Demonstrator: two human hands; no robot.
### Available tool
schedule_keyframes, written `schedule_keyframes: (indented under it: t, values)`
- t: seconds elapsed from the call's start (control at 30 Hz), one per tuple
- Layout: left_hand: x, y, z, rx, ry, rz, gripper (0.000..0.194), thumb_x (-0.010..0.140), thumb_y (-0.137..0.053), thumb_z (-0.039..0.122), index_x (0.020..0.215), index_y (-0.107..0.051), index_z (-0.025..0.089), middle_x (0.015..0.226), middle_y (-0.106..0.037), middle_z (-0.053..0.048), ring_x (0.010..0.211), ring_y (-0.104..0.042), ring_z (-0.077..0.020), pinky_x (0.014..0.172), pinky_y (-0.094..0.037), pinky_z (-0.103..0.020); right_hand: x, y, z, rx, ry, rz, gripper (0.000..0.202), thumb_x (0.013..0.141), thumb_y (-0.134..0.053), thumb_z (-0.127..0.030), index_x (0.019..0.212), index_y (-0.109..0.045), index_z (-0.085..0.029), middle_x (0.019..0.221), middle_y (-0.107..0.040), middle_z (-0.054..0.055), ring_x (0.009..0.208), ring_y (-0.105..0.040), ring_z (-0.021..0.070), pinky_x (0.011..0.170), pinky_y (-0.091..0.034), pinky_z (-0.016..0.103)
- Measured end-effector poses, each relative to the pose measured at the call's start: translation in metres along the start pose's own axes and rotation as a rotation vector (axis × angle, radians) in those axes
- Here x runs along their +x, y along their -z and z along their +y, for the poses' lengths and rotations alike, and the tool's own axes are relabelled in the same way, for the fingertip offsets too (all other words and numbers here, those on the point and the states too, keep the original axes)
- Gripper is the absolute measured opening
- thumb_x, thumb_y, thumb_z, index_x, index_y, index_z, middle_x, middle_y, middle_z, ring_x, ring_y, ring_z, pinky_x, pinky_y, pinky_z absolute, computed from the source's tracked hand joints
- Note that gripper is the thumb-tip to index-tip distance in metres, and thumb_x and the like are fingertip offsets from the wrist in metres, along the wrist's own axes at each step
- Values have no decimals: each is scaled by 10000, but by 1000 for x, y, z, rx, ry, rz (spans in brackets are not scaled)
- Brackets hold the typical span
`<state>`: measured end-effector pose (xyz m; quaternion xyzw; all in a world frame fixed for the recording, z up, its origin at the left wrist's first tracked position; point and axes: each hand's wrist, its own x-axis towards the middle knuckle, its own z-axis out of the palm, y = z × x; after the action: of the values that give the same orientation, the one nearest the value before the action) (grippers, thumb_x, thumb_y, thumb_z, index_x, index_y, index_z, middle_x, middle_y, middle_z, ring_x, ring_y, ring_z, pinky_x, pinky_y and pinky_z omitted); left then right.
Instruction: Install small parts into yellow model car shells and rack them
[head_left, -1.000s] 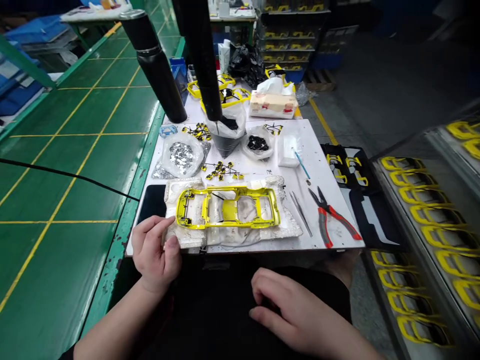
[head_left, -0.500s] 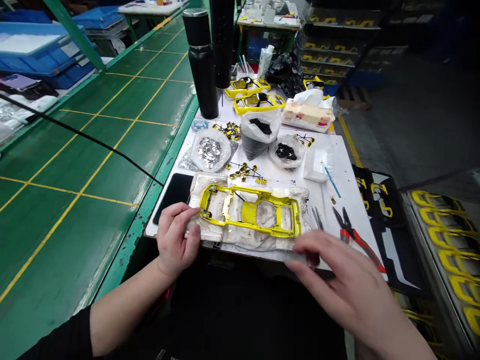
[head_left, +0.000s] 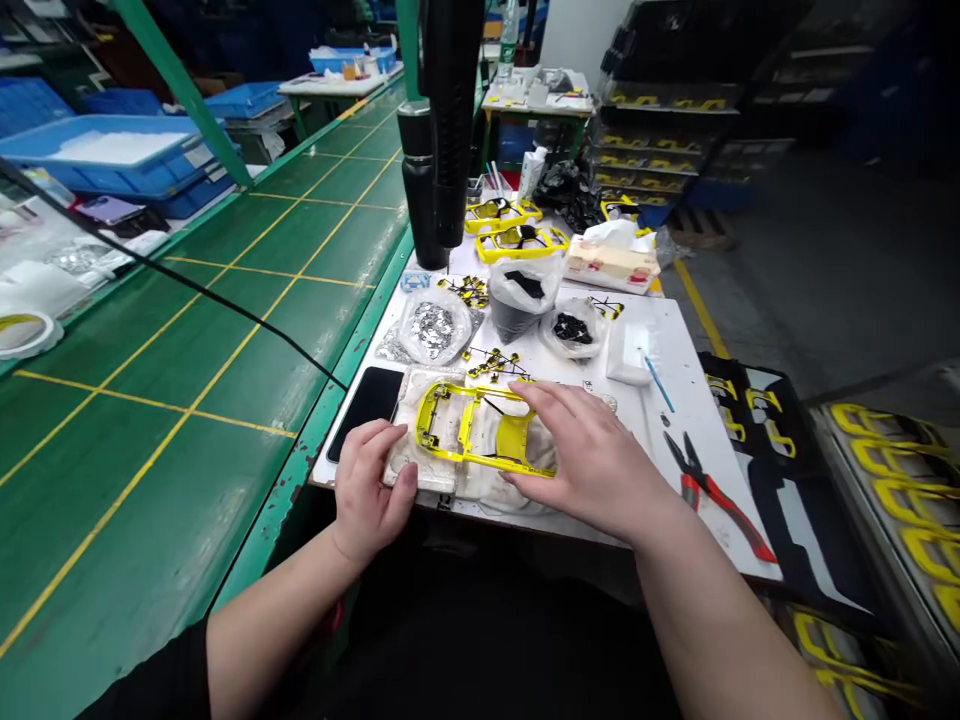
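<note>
A yellow model car body shell (head_left: 511, 440) lies with its open underside up on a whitish padded block (head_left: 411, 468) at the table's near edge. My right hand (head_left: 592, 455) spans the shell's right part, thumb on the near side and fingers on the far side, hiding that end. At the left end, my left hand (head_left: 375, 490) rests by the block, index fingertip close to the shell, thumb apart; whether it touches the shell I cannot tell. Small yellow parts on black sprues (head_left: 493, 363) lie just behind the block.
Red-handled pliers (head_left: 709, 495) and a blue stick (head_left: 660, 385) lie to the right. Behind are bags of silver pieces (head_left: 433, 330) and black parts (head_left: 571, 328), a tissue pack (head_left: 611, 258) and a black bottle (head_left: 421, 190). A phone (head_left: 365, 412) sits left, beside the green conveyor (head_left: 247, 330).
My right hand has moved left from beyond the shell's right end and now grips the shell. My left hand keeps its place at the left end. The camera view has tilted up slightly.
</note>
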<state>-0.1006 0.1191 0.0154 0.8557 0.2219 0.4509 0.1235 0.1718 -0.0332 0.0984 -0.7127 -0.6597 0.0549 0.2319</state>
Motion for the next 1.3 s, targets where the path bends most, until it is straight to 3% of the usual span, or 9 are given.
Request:
schedule_keyframes:
  t: [0.2,0.27,0.43,0.57,0.67,0.77,0.87,1.03,1.3]
  values:
    - [1,22,19,-62,-181,71,497,958,-762,267,1448,-676,280,1213,-697,-117,1099,-685,-331,986,-582,-519,-55,26,-21,231,-70,328,993,889,-959,-552,1721,-452,-357,1656,-558,129,1541,-578,395,1322,-510,578]
    - [5,28,41,-200,-144,-20,447,995,-756,324,1439,-701,328,1251,-688,-114,1135,-696,-343,1030,-606,-566,-77,29,-33,349,-126,358,1069,837,-984,-635,1722,-440,-383,1692,-531,120,1573,-555,409,1327,-518,571]
    - [24,11,109,-919,351,-564,913,972,-763,786,1730,-485,359,1692,-556,-195,1534,-588,-481,1211,-578,-710,-112,16,-67,417,-291,450,1008,899,-836,-824,1677,-461,-304,1626,-601,174,1507,-632,399,1239,-609,533]
    - [39,-13,144,-1434,880,-757,929,896,-905,696,1698,-525,420,1603,-673,-139,1422,-705,-452,1113,-664,-633,-145,8,-75,356,-224,516,948,1005,-680,-835,1746,-391,-318,1455,-739,146,1260,-774,330,1072,-691,449]
    - [43,-23,154,-1613,1136,-966,850,879,-934,581,1634,-623,346,1345,-797,-130,1201,-810,-381,1003,-706,-515,-180,10,-59,395,-345,612,680,1104,-658,-690,1671,-524,-339,1222,-801,66,918,-778,225,807,-683,340]
    - [43,-30,160,-1659,1177,-1087,690,894,-910,567,1502,-751,283,1355,-796,-148,1204,-805,-358,1028,-691,-478,-205,11,-29,292,-641,722,385,1117,-711,-521,1432,-716,-299,1091,-794,48,816,-731,199,693,-620,320]
    - [42,-37,162,-1636,1164,-1118,569,886,-868,625,1320,-834,258,1352,-796,-163,1148,-811,-391,995,-699,-549,-216,9,4,73,-820,718,350,1114,-689,-505,1339,-752,-244,1170,-792,103,953,-754,272,824,-649,416]
    - [41,-44,170,-1613,1178,-1198,793,781,-844,737,1373,-792,211,1204,-809,-199,1067,-806,-462,877,-699,-633,-213,1,36,-244,-833,614,439,1095,-679,-488,1414,-740,-193,1446,-698,196,1370,-644,424,1181,-560,607]
    - [38,-38,173,-1651,1243,-1113,592,839,-907,669,1294,-841,296,1328,-815,-120,1121,-825,-375,1028,-697,-567,-194,-20,54,-217,-835,389,811,1032,-776,-554,1672,-547,-113,1726,-516,265,1622,-460,483,1319,-456,676]
